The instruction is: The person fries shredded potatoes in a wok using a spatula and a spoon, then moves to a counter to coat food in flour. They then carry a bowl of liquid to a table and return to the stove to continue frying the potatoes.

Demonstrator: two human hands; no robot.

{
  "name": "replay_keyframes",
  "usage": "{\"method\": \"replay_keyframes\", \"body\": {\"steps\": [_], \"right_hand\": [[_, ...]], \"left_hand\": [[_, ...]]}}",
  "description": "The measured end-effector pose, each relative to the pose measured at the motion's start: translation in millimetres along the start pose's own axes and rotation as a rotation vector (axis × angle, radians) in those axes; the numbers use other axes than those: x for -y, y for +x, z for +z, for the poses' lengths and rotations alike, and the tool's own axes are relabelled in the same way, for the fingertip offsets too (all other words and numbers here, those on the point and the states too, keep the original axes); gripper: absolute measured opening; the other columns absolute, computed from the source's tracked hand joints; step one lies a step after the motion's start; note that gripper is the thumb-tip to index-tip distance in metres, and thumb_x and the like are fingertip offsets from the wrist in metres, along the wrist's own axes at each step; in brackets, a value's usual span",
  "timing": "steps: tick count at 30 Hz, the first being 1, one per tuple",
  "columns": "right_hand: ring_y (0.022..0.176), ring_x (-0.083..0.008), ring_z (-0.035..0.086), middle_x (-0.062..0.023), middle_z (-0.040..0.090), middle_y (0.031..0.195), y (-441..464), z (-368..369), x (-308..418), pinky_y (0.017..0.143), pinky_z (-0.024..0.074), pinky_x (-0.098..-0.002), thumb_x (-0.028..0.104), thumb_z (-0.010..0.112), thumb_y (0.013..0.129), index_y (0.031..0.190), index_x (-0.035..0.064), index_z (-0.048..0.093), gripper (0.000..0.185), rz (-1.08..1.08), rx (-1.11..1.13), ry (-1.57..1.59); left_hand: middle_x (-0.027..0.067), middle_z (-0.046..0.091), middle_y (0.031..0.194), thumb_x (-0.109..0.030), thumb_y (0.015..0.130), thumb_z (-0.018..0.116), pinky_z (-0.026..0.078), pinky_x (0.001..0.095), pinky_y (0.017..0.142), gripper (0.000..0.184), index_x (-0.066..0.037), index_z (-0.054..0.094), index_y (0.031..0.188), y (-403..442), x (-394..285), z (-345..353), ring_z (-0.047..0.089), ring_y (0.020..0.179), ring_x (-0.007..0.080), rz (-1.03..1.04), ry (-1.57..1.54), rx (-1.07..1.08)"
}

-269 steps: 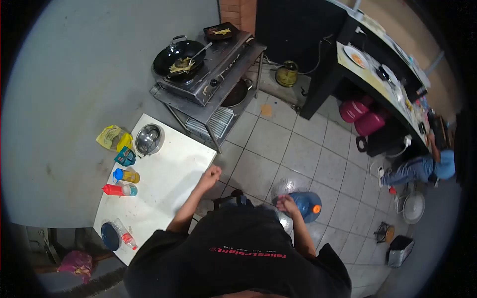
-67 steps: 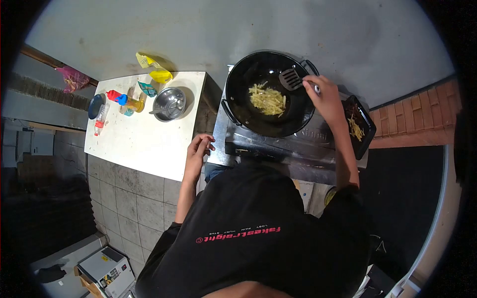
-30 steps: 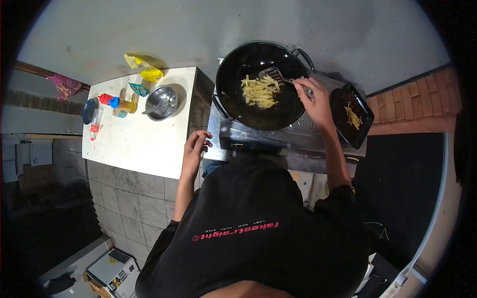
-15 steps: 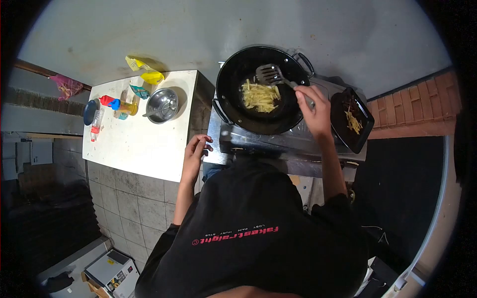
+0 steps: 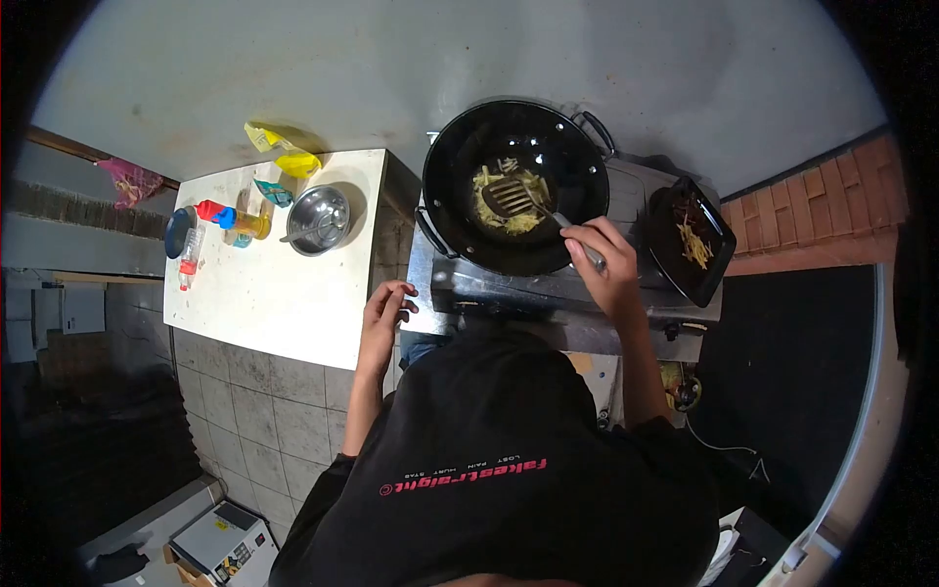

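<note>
A black wok (image 5: pixel 577 220) with two loop handles sits on the stove (image 5: pixel 489 286). Pale yellow strips of food, like cut potato (image 5: pixel 525 223), lie in its bottom. My right hand (image 5: pixel 608 266) is closed around the handle of a slotted spatula (image 5: pixel 509 199), whose blade rests on the strips and covers part of them. Between the stove and the white table, my left hand (image 5: pixel 387 311) hangs in the air, holding nothing, its fingers loosely bent and a little apart.
Right of the wok stands a black tray (image 5: pixel 722 256) with more strips. The white table (image 5: pixel 274 303) on the left bears a steel bowl (image 5: pixel 311 205) with a spoon, a blue-capped bottle (image 5: pixel 256 226), a red-capped bottle (image 5: pixel 189 262) and a yellow packet (image 5: pixel 296 162).
The spatula blade has moved left and down from above the strips onto them. My right hand has shifted left and lower with it. My left hand stays nearly where it was.
</note>
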State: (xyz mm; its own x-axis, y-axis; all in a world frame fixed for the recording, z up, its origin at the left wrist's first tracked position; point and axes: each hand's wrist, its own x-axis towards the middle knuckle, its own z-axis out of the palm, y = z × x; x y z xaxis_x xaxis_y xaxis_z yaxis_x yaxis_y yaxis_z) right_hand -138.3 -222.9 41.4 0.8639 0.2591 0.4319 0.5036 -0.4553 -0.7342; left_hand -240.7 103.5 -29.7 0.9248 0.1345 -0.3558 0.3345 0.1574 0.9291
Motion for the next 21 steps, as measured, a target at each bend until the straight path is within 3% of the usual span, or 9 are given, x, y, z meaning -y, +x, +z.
{"method": "replay_keyframes", "body": {"steps": [2, 4, 5, 6, 8, 9, 12, 21], "right_hand": [[0.079, -0.0229, 0.063, -0.0115, 0.061, 0.090, -2.0, -0.8, -1.5, 0.068, 0.0492, -0.0304, 0.004, 0.068, 0.090, 0.101, -0.0013, 0.068, 0.012, 0.040, -0.013, -0.005], [0.076, -0.0179, 0.063, -0.0099, 0.063, 0.090, -1.1, 3.8, -13.9, 0.066, 0.0494, -0.0276, 0.006, 0.068, 0.092, 0.101, -0.0005, 0.069, 0.011, 0.204, -0.193, 0.045], [0.073, -0.0136, 0.063, -0.0092, 0.065, 0.090, -1.1, 8.2, -16.3, 0.064, 0.0516, -0.0256, 0.013, 0.064, 0.097, 0.104, -0.0004, 0.068, 0.016, 0.338, -0.293, 0.198], [0.073, -0.0136, 0.063, -0.0092, 0.065, 0.090, -0.2, 12.0, -23.3, 0.064, 0.0516, -0.0256, 0.013, 0.064, 0.097, 0.104, -0.0004, 0.068, 0.016, 0.336, -0.290, 0.196], [0.070, -0.0125, 0.062, -0.0105, 0.065, 0.090, 1.8, 21.8, -43.5, 0.061, 0.0543, -0.0262, 0.018, 0.060, 0.100, 0.110, -0.0012, 0.065, 0.022, 0.410, -0.590, 0.504], [0.067, -0.0153, 0.063, -0.0141, 0.064, 0.087, 4.8, 23.0, -47.8, 0.060, 0.0563, -0.0286, 0.020, 0.057, 0.102, 0.111, -0.0025, 0.062, 0.024, 0.505, -0.626, 0.558], [0.064, -0.0166, 0.064, -0.0138, 0.064, 0.082, 5.0, 23.8, -49.4, 0.057, 0.0559, -0.0294, 0.017, 0.057, 0.101, 0.109, -0.0020, 0.062, 0.021, 0.667, -0.602, 0.656], [0.060, -0.0133, 0.063, -0.0089, 0.062, 0.075, 7.4, 40.4, -50.6, 0.051, 0.0520, -0.0264, 0.016, 0.052, 0.103, 0.105, -0.0007, 0.066, 0.022, 0.624, -0.296, 0.655]], "left_hand": [[0.0020, 0.064, 0.101, -0.022, 0.104, 0.050, 0.042, 0.0228, 0.071, 0.021, -0.005, 0.062, 0.106, 0.4, 1.7, -0.3, 0.059, 0.082, 0.0095, -0.001, -0.014, 0.009], [0.0029, 0.064, 0.101, -0.022, 0.105, 0.050, 0.042, 0.0229, 0.071, 0.021, -0.005, 0.062, 0.106, 2.2, 0.2, 1.7, 0.059, 0.082, 0.0097, 0.008, -0.020, 0.018], [0.0029, 0.064, 0.101, -0.022, 0.105, 0.050, 0.042, 0.0229, 0.071, 0.021, -0.005, 0.062, 0.106, 2.4, 0.2, 2.2, 0.059, 0.082, 0.0097, 0.008, -0.023, 0.018], [0.0032, 0.064, 0.101, -0.022, 0.105, 0.050, 0.041, 0.0229, 0.071, 0.021, -0.005, 0.062, 0.106, 2.5, 0.0, 2.2, 0.059, 0.082, 0.0097, 0.011, -0.026, 0.021], [0.0036, 0.064, 0.102, -0.022, 0.105, 0.049, 0.041, 0.0229, 0.071, 0.021, -0.005, 0.061, 0.106, 1.9, -0.5, 1.7, 0.059, 0.082, 0.0098, 0.012, -0.031, 0.020], [0.0037, 0.064, 0.102, -0.021, 0.105, 0.049, 0.041, 0.0229, 0.071, 0.021, -0.005, 0.062, 0.106, 1.8, -1.1, 1.4, 0.059, 0.082, 0.0098, 0.020, -0.030, 0.019], [0.0036, 0.064, 0.102, -0.021, 0.105, 0.049, 0.041, 0.0230, 0.071, 0.021, -0.005, 0.062, 0.106, 0.3, -1.5, 0.4, 0.059, 0.082, 0.0098, 0.030, -0.035, 0.015], [0.0025, 0.064, 0.102, -0.022, 0.105, 0.049, 0.041, 0.0227, 0.071, 0.021, -0.005, 0.062, 0.106, -2.0, 3.0, -3.1, 0.059, 0.082, 0.0091, 0.034, -0.021, 0.023]]}}
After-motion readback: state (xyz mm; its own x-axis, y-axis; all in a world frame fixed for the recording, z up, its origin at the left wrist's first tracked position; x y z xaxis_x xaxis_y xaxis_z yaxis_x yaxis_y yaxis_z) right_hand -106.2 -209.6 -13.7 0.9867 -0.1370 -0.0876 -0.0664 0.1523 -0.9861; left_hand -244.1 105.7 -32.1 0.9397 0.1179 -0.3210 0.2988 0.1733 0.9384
